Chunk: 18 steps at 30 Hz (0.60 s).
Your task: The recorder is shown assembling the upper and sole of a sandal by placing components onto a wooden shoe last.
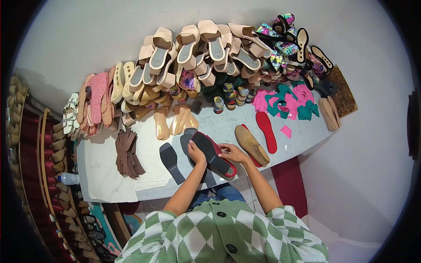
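A flat sandal with a dark grey sole and a red edge [213, 152] lies sole-up and tilted on the white worktable [109, 175]. My left hand [196, 152] grips its left side. My right hand [232, 152] holds its right side, fingers on the red edge. Under my left hand lies another dark grey sole [186, 140]. A third grey sole [172, 162] rests to the left. A tan shoe last [251, 145] and a red insole [266, 131] lie just right of my right hand.
Piles of beige sandals [206, 48] and patterned shoes [289, 39] line the table's far edge. Brown strap pieces [127, 153] lie at left, pink and green cut pieces [287, 103] at right. Shoe lasts on racks [61, 175] stand left of the table.
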Available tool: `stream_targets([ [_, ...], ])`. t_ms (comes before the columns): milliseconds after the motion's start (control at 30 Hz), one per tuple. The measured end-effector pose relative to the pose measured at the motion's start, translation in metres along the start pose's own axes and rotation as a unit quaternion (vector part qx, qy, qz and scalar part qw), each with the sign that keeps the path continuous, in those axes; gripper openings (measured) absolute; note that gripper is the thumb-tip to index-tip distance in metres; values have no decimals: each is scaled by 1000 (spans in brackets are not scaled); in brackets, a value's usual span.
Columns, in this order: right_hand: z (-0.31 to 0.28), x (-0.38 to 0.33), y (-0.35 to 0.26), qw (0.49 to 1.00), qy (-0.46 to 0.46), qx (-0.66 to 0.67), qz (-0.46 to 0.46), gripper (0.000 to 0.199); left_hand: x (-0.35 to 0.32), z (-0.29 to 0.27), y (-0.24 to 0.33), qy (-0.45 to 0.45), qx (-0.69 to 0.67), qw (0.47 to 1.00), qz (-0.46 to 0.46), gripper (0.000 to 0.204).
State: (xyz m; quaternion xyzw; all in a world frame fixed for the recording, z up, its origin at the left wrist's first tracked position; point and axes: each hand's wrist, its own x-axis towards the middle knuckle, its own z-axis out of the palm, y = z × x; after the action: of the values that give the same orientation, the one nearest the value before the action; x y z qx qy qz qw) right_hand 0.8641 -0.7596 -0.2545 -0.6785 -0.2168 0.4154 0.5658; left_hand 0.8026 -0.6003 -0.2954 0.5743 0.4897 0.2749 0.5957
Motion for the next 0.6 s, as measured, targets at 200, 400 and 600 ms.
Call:
stream_targets([
  [200,9,-19,1,988,143,-42,41,33,-20,7,20,-7,-104,991,85,24],
  [400,9,-30,8,983,155,91,18,44,-26,17,29,23,-108,987,117,22],
  [600,6,-30,-6,982,151,96,65,49,-32,24,36,35,-105,990,84,22],
])
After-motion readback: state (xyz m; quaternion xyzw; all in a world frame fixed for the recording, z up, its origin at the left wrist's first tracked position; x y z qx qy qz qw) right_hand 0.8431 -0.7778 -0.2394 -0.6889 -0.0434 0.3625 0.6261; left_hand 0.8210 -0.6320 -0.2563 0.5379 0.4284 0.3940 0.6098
